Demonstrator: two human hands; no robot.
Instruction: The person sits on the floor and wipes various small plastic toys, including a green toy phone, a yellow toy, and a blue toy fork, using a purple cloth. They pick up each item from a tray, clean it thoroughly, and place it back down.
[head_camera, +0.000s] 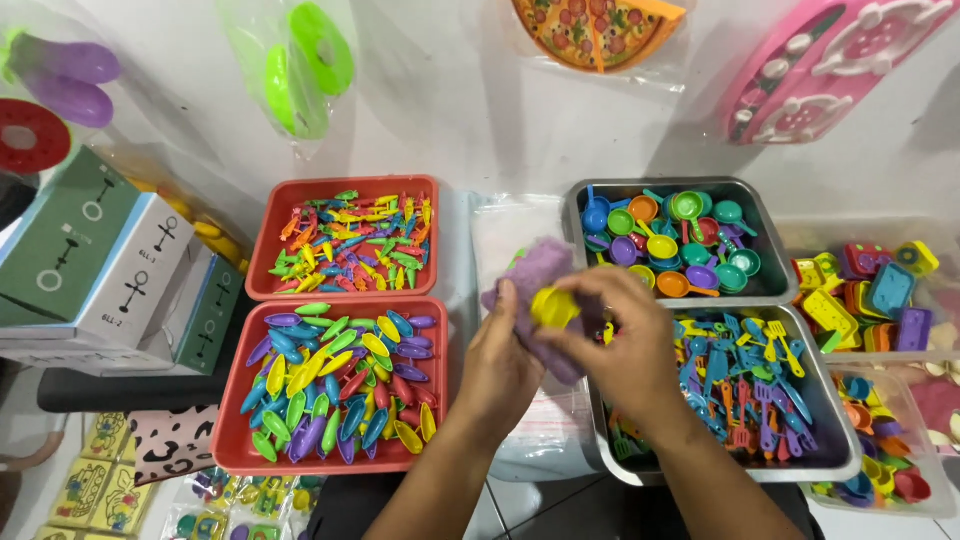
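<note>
at nine o'clock two red trays (262, 255) sit full of sorted toy pieces. at centre the left hand (505, 365) cups a purple cloth (535, 275) while the right hand (625, 345) pinches a small yellow toy cup (553, 307) against it; this piece looks mid-wipe. at three o'clock metal trays (770, 290) remain heaped.

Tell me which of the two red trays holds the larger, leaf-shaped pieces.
The nearer red tray, left of the left hand; the farther red tray holds smaller, thinner pieces.
</note>
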